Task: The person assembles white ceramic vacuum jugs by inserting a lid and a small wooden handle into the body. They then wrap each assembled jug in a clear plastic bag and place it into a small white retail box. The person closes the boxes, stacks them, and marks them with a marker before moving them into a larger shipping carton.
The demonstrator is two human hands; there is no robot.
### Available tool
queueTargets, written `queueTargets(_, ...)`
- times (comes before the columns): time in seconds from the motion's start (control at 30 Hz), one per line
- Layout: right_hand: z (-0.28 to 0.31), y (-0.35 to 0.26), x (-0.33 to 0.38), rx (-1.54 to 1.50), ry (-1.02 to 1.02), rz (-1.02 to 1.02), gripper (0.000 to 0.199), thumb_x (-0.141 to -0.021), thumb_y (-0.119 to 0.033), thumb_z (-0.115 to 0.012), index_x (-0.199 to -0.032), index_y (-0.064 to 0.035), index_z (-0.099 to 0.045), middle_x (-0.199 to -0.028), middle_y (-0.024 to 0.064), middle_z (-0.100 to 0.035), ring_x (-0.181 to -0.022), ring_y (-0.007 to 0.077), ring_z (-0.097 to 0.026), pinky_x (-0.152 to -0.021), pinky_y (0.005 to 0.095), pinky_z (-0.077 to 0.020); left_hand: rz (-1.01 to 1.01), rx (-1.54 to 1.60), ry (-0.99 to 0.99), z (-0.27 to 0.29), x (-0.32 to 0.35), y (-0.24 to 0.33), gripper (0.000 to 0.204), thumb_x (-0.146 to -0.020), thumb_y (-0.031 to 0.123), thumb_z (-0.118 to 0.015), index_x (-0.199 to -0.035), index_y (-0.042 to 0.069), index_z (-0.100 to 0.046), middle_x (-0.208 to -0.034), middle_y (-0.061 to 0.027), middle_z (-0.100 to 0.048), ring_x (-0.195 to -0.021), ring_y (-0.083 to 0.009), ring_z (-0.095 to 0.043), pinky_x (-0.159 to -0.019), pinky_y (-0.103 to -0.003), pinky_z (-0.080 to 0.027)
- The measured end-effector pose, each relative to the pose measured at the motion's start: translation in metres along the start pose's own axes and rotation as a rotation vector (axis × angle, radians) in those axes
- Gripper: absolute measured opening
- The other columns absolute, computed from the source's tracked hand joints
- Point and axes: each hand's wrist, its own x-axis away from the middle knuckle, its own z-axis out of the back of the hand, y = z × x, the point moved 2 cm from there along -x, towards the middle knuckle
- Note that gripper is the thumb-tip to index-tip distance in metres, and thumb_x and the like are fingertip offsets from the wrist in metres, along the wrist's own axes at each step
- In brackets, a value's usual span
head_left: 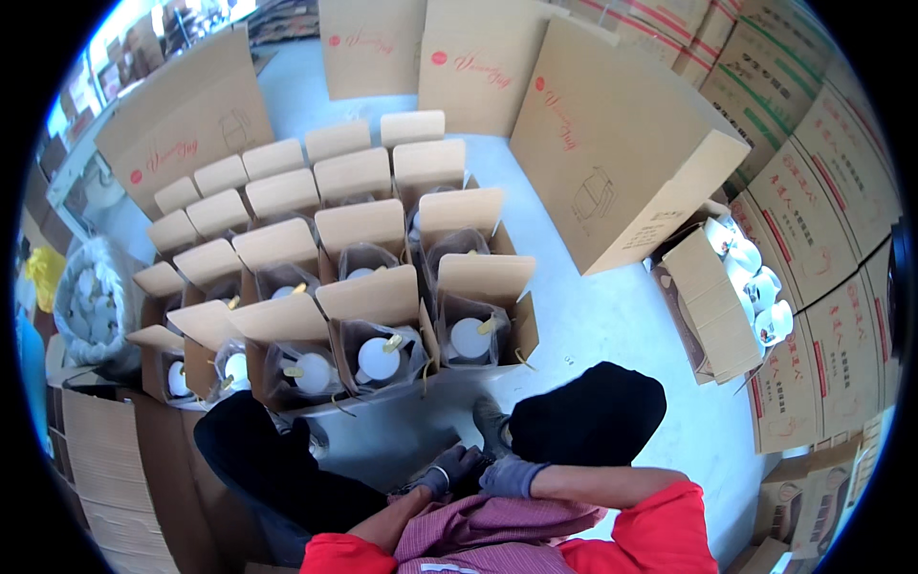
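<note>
My left hand [448,471], in a grey glove, is at my lap with its fingers curled. Close beside it my right hand [512,476], gloved as well, is closed. Something dark lies between the two hands, too small and hidden to make out. In front of my knees stand rows of open cardboard boxes [368,292] with raised flaps. In the nearest row, white round-topped items [379,360] sit in clear plastic bags, some bearing yellow tags [393,342].
Large flat cartons [612,143] stand upright behind the rows. To the right, an open carton [703,306] holds several white round items [762,287], near stacked printed cartons [813,220]. A plastic-lined bin [96,306] is at the left, above an open cardboard box [110,478].
</note>
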Motion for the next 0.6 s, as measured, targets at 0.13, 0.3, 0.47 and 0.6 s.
queueTargets(0.13, 0.002, -0.035, 0.022, 0.231, 0.406, 0.039, 0.024, -0.089, -0.025, -0.051, -0.099, -0.0125, -0.069, -0.099, 0.0113, -0.068, -0.088, 0.0266, -0.066, -0.07, 0.0445, -0.0488, -0.138, -0.093, 0.203, 0.009, 0.022, -0.007, 0.046, -0.092, 0.042, -0.051, -0.116, 0.005, -0.062, -0.114, -0.0232, -0.063, -0.107, -0.0398, -0.059, -0.093, -0.045, -0.046)
queueTargets(0.3, -0.064, -0.056, -0.003, -0.306, 0.791, 0.125, 0.021, -0.089, -0.026, -0.056, -0.103, -0.0122, -0.065, -0.088, 0.0105, -0.065, -0.083, 0.0256, -0.063, -0.079, 0.0431, -0.0481, -0.017, 0.156, 0.393, 0.039, 0.068, -0.02, 0.039, -0.095, 0.036, -0.05, -0.12, 0.008, -0.06, -0.111, -0.02, -0.065, -0.108, -0.0365, -0.06, -0.093, -0.042, -0.046)
queueTargets(0.47, -0.066, -0.042, -0.001, -0.683, 0.92, 0.197, 0.027, -0.09, -0.023, -0.058, -0.111, -0.0086, -0.067, -0.096, 0.0137, -0.067, -0.09, 0.0289, -0.064, -0.087, 0.0416, -0.0471, -0.292, 0.06, 1.046, 0.115, 0.141, 0.062, 0.028, -0.089, 0.006, -0.054, -0.117, 0.003, -0.06, -0.117, -0.02, -0.059, -0.114, -0.0357, -0.055, -0.098, -0.041, -0.042)
queueTargets(0.6, -0.034, -0.033, -0.002, -0.978, 0.857, 0.257, 0.027, -0.091, -0.019, -0.057, -0.112, -0.0041, -0.066, -0.097, 0.0167, -0.067, -0.094, 0.0317, -0.063, -0.086, 0.0387, -0.0491, 0.102, -0.795, 1.466, 0.165, 0.244, 0.083, 0.044, -0.085, 0.019, -0.052, -0.127, 0.004, -0.054, -0.129, -0.0206, -0.049, -0.121, -0.0417, -0.044, -0.103, -0.053, -0.031)
